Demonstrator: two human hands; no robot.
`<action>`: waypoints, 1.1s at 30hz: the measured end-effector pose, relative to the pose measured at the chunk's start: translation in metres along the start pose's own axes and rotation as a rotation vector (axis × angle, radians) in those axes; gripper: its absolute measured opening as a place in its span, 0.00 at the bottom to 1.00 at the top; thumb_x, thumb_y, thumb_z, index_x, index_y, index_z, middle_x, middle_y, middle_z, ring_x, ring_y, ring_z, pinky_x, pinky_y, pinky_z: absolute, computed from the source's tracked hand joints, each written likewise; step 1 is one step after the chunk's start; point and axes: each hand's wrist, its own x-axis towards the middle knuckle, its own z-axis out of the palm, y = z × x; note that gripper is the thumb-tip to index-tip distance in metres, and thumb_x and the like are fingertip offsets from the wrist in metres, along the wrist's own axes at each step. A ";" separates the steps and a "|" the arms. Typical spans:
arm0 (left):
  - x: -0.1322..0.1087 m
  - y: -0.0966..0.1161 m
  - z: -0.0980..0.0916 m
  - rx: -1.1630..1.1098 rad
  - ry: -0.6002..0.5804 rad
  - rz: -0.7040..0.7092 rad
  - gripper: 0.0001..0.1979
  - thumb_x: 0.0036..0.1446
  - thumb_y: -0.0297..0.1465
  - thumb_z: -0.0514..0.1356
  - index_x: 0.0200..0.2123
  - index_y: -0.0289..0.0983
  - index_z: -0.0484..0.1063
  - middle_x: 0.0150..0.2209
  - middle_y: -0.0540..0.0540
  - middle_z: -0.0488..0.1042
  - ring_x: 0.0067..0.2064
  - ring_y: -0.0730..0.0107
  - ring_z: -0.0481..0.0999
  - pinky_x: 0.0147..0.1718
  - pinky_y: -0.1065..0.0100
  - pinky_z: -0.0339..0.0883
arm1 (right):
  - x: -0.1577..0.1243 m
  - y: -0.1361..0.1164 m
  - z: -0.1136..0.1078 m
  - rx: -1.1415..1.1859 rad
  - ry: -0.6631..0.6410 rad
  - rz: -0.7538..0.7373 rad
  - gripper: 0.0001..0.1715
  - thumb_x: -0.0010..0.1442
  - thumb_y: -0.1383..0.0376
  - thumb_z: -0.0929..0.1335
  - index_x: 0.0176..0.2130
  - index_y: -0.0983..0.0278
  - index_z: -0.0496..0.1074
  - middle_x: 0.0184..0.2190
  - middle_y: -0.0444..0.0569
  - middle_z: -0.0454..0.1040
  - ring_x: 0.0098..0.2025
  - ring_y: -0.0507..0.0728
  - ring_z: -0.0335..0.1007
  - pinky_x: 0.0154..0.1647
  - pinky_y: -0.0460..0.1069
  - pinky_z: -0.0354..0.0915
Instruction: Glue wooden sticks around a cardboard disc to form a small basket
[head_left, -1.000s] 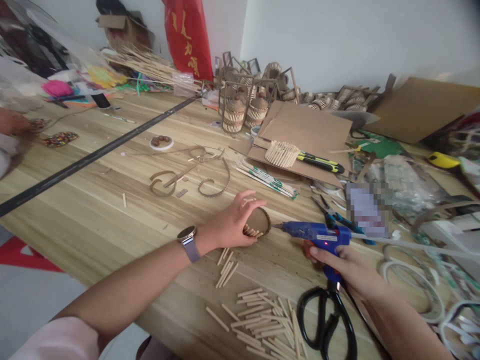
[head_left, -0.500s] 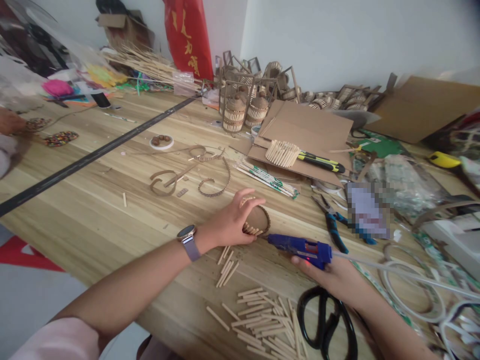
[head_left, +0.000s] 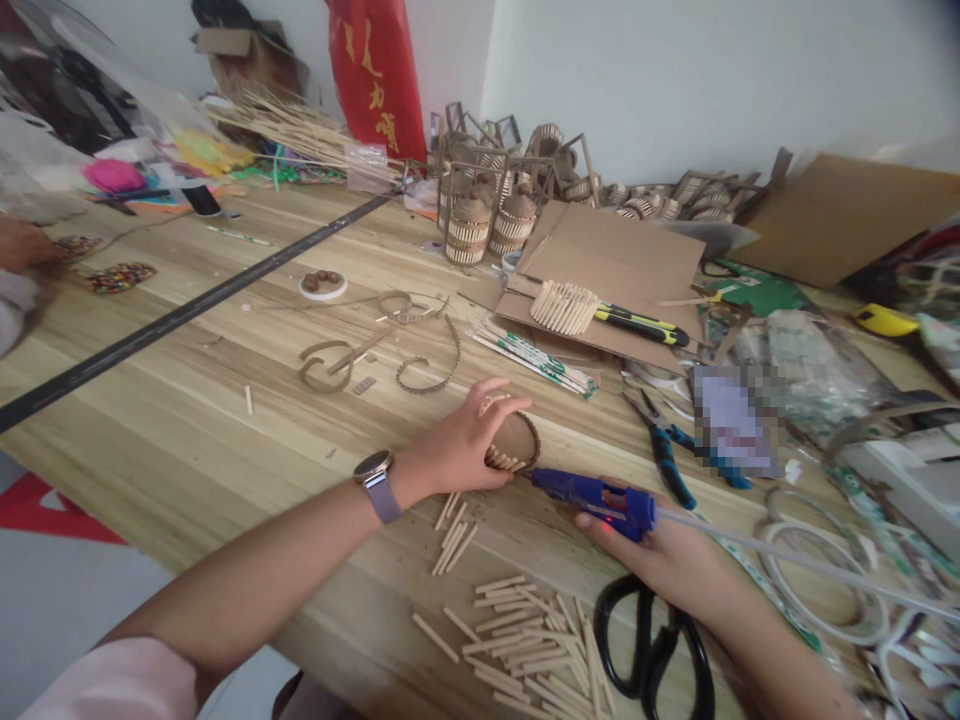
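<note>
My left hand (head_left: 461,440) curls round a small round cardboard piece (head_left: 517,437) with short wooden sticks glued along its rim, holding it on the wooden table (head_left: 187,420). My right hand (head_left: 660,555) grips a blue hot glue gun (head_left: 596,494), lying almost flat, its nozzle touching the near edge of the cardboard piece. A red light glows on the gun. Loose short wooden sticks (head_left: 525,640) lie just in front of both hands.
Black scissors (head_left: 652,650) lie under my right wrist. Blue-handled pliers (head_left: 664,445), chopstick packets (head_left: 536,358), a yellow-black utility knife (head_left: 645,325) on cardboard and small woven baskets (head_left: 487,220) sit beyond. Tape rolls (head_left: 817,580) are at right. Another person's hand (head_left: 22,245) is at far left.
My right hand has tipped the glue gun down and moved it left, bringing the nozzle from a gap away up against the cardboard piece. My left hand has stayed put.
</note>
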 end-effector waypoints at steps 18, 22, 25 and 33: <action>0.001 0.003 -0.002 -0.014 0.004 -0.006 0.44 0.42 0.22 0.69 0.61 0.42 0.53 0.64 0.31 0.50 0.65 0.41 0.59 0.59 0.42 0.61 | -0.001 0.003 0.002 -0.033 0.025 -0.013 0.20 0.59 0.51 0.66 0.36 0.61 0.79 0.38 0.55 0.82 0.39 0.64 0.80 0.43 0.57 0.74; 0.001 0.003 -0.002 -0.019 0.006 -0.010 0.44 0.42 0.22 0.69 0.61 0.42 0.53 0.64 0.31 0.50 0.65 0.41 0.59 0.59 0.42 0.61 | -0.001 0.004 0.003 -0.031 0.020 -0.015 0.19 0.59 0.51 0.66 0.36 0.61 0.79 0.38 0.55 0.82 0.39 0.64 0.80 0.43 0.56 0.75; 0.001 0.002 -0.001 -0.013 0.005 -0.001 0.44 0.43 0.23 0.69 0.61 0.41 0.53 0.63 0.31 0.50 0.66 0.42 0.58 0.59 0.42 0.61 | -0.001 0.003 0.002 -0.035 0.024 -0.020 0.19 0.59 0.52 0.66 0.34 0.61 0.79 0.37 0.55 0.83 0.38 0.64 0.80 0.43 0.56 0.75; 0.000 0.000 0.000 0.006 -0.002 0.006 0.44 0.43 0.23 0.69 0.61 0.41 0.52 0.64 0.31 0.49 0.67 0.41 0.56 0.59 0.43 0.62 | 0.000 0.002 0.002 -0.050 0.009 -0.013 0.21 0.59 0.51 0.65 0.35 0.63 0.79 0.37 0.56 0.82 0.39 0.64 0.80 0.42 0.56 0.75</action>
